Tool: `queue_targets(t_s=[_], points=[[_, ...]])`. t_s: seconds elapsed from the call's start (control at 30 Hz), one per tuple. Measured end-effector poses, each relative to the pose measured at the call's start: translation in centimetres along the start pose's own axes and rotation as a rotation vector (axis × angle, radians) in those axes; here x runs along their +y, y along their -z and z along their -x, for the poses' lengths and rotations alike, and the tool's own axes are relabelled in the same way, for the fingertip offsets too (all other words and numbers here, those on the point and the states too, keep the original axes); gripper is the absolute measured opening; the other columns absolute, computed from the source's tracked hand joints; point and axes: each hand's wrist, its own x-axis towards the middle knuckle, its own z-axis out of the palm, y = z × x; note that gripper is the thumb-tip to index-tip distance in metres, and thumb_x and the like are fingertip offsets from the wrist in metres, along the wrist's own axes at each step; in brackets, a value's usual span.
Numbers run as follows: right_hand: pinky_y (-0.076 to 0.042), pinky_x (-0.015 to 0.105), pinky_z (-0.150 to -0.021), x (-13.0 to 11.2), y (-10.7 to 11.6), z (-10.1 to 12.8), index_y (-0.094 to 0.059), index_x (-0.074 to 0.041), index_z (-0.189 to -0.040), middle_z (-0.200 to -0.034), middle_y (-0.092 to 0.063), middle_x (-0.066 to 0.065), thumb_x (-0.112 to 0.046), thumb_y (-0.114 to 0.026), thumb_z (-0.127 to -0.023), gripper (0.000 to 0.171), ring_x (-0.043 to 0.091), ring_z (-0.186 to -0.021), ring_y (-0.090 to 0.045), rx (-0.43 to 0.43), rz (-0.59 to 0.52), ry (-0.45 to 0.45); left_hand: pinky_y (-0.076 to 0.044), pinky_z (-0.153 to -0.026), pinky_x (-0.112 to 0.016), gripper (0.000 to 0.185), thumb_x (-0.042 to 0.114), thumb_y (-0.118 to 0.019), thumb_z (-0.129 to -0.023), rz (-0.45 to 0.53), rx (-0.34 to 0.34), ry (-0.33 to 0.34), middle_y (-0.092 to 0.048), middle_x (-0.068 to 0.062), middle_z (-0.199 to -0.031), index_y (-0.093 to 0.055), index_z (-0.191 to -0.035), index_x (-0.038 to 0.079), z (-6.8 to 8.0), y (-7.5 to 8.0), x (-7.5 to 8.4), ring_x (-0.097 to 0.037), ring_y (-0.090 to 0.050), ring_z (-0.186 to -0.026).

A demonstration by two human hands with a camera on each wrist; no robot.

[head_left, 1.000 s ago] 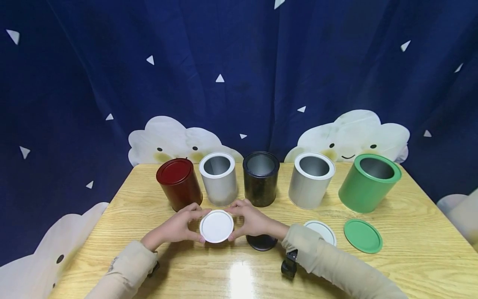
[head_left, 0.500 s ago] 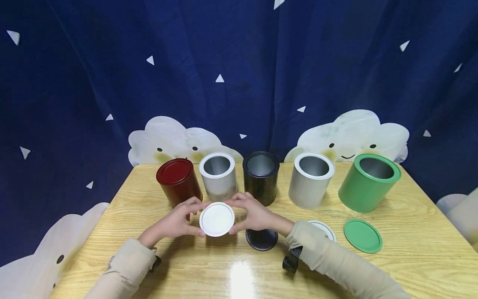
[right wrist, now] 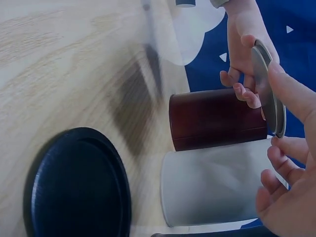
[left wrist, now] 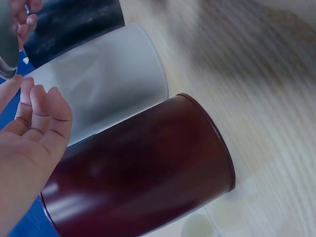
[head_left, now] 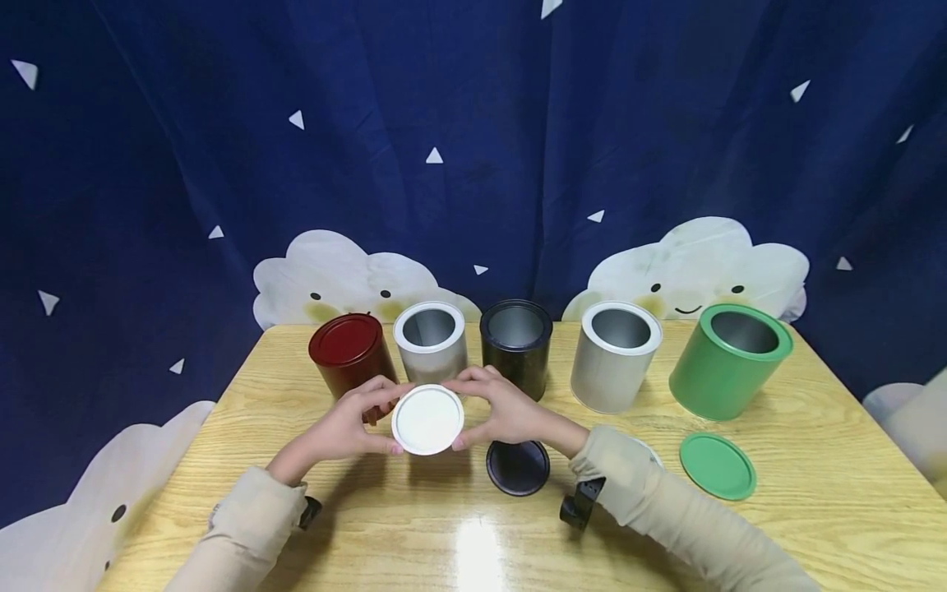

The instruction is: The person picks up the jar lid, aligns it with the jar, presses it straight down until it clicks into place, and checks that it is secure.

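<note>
A round white lid (head_left: 427, 420) is held level between both hands, raised off the table in front of a white can (head_left: 431, 337) with an open top. My left hand (head_left: 348, 423) pinches its left edge between thumb and forefinger; the other fingers curl loosely below. On the opposite edge my right hand (head_left: 503, 411) pinches it the same way. The right wrist view shows the lid (right wrist: 269, 91) edge-on, its metallic underside toward the cans. To the left stands a dark red can (head_left: 351, 358) with its lid on; in the left wrist view this red can (left wrist: 143, 168) lies nearest.
An open black can (head_left: 516, 341), another open white can (head_left: 616, 358) and an open green can (head_left: 728, 362) continue the row. A black lid (head_left: 518, 467) and a green lid (head_left: 718, 465) lie on the wooden table (head_left: 385, 543). The right sleeve mostly covers a second white lid.
Both hands have lifted the white lid up and away from me toward the white can, uncovering more of the black lid. The right sleeve now hides more of the other white lid.
</note>
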Motion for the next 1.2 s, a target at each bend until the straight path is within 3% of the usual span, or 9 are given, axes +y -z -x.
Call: queue_targets(t_s=[0.17, 0.4, 0.5, 0.77, 0.93, 1.07, 1.2], points=[[-0.039, 0.038, -0.084, -0.2, 0.5, -0.3, -0.058, -0.006, -0.122, -0.112, -0.053, 0.005, -0.029, -0.084, -0.062, 0.07, 0.022, -0.103, -0.042, 0.031, 0.027, 0.016, -0.043, -0.056, -0.028, 0.072, 0.011, -0.084, -0.06, 0.016, 0.044, -0.023, -0.049, -0.003, -0.089, -0.053, -0.124, -0.003, -0.3, 0.2, -0.1, -0.021, -0.047, -0.07], [-0.039, 0.033, -0.08, -0.5, 1.4, -1.1, -0.058, -0.005, -0.121, -0.11, -0.053, 0.006, -0.027, -0.084, -0.06, 0.069, 0.02, -0.099, -0.044, 0.084, 0.048, 0.053, -0.042, -0.053, -0.025, 0.065, 0.01, -0.085, -0.058, -0.011, 0.188, -0.034, -0.051, -0.005, -0.087, -0.058, -0.116, -0.003, -0.6, 0.7, 0.2, -0.017, -0.045, -0.069], [-0.039, 0.034, -0.082, -0.6, 1.9, -1.4, -0.058, -0.004, -0.121, -0.109, -0.054, 0.006, -0.026, -0.084, -0.06, 0.069, 0.021, -0.1, -0.044, 0.1, 0.056, 0.06, -0.042, -0.053, -0.025, 0.059, 0.008, -0.085, -0.059, -0.009, 0.22, -0.024, -0.052, -0.004, -0.09, -0.061, -0.112, -0.001, -0.8, 1.0, 0.6, -0.017, -0.044, -0.071], [-0.039, 0.034, -0.082, -0.9, 2.9, -2.3, -0.058, -0.004, -0.122, -0.109, -0.055, 0.006, -0.026, -0.084, -0.061, 0.07, 0.02, -0.099, -0.045, 0.108, 0.057, 0.043, -0.042, -0.05, -0.029, 0.056, 0.003, -0.084, -0.059, -0.023, 0.222, -0.074, -0.054, -0.01, -0.095, -0.062, -0.109, -0.004, -1.8, 2.3, 1.4, -0.021, -0.045, -0.069], [-0.041, 0.035, -0.076, -1.0, 3.5, -2.9, -0.057, -0.003, -0.122, -0.11, -0.054, 0.007, -0.026, -0.084, -0.061, 0.071, 0.02, -0.096, -0.044, 0.113, 0.057, 0.039, -0.041, -0.051, -0.029, 0.054, 0.002, -0.083, -0.06, -0.07, 0.202, -0.059, -0.054, -0.01, -0.095, -0.061, -0.11, -0.004, -2.5, 3.3, 1.8, -0.021, -0.044, -0.068], [-0.041, 0.037, -0.078, -1.2, 4.1, -3.2, -0.056, -0.003, -0.123, -0.113, -0.053, 0.009, -0.025, -0.083, -0.062, 0.071, 0.022, -0.101, -0.044, 0.1, 0.054, 0.013, -0.04, -0.052, -0.032, 0.05, -0.004, -0.08, -0.061, -0.09, 0.19, -0.071, -0.053, -0.015, -0.091, -0.06, -0.107, -0.01, -3.0, 4.1, 4.2, -0.027, -0.044, -0.068], [-0.042, 0.035, -0.074, -1.3, 4.6, -3.5, -0.056, -0.004, -0.123, -0.113, -0.054, 0.009, -0.025, -0.083, -0.064, 0.069, 0.021, -0.1, -0.045, 0.098, 0.042, 0.0, -0.04, -0.052, -0.03, 0.052, -0.002, -0.081, -0.061, -0.089, 0.186, -0.091, -0.054, -0.015, -0.094, -0.06, -0.108, -0.009, -3.5, 4.5, 3.7, -0.024, -0.045, -0.07]])
